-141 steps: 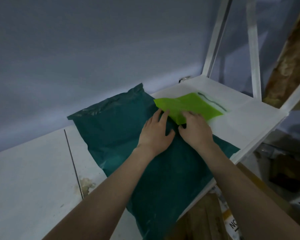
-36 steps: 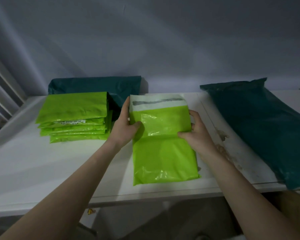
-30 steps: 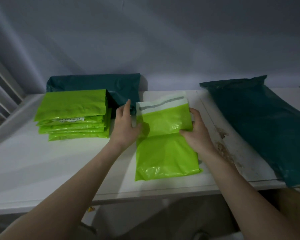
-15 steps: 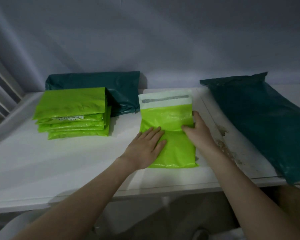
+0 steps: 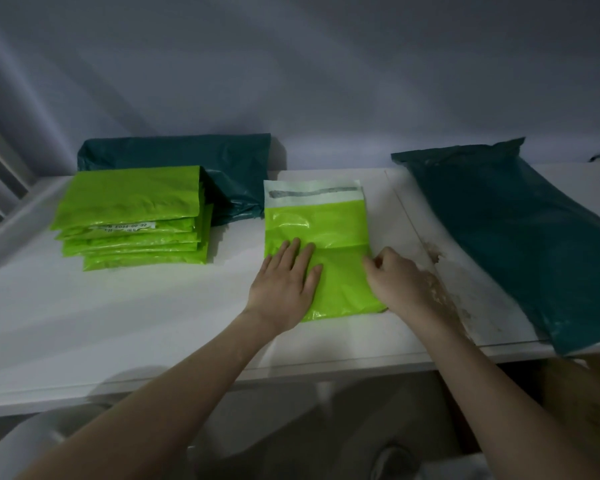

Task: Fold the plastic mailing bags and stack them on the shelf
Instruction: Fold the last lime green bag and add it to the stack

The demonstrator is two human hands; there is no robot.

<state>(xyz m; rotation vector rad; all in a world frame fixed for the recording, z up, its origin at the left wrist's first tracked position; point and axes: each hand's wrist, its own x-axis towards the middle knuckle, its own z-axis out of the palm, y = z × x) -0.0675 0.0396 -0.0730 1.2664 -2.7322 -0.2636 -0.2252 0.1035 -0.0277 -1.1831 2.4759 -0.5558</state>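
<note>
A lime-green mailing bag (image 5: 329, 233) lies flat on the white shelf (image 5: 118, 323), its white adhesive flap pointing to the wall. My left hand (image 5: 284, 289) presses flat on the bag's lower left part with straight fingers. My right hand (image 5: 395, 282) sits at the bag's right edge with its fingers curled; whether they pinch the edge is hidden. A stack of several folded lime-green bags (image 5: 132, 220) stands to the left.
A dark green bag (image 5: 222, 168) lies behind the stack against the wall. A large dark green bag (image 5: 520, 237) covers the right of the shelf and hangs over its front edge. A brown stain (image 5: 433, 252) marks the shelf beside my right hand.
The green bag was lowered from both hands onto the shelf. My left hand moved onto it and now presses it flat; my right hand slid down its right edge.
</note>
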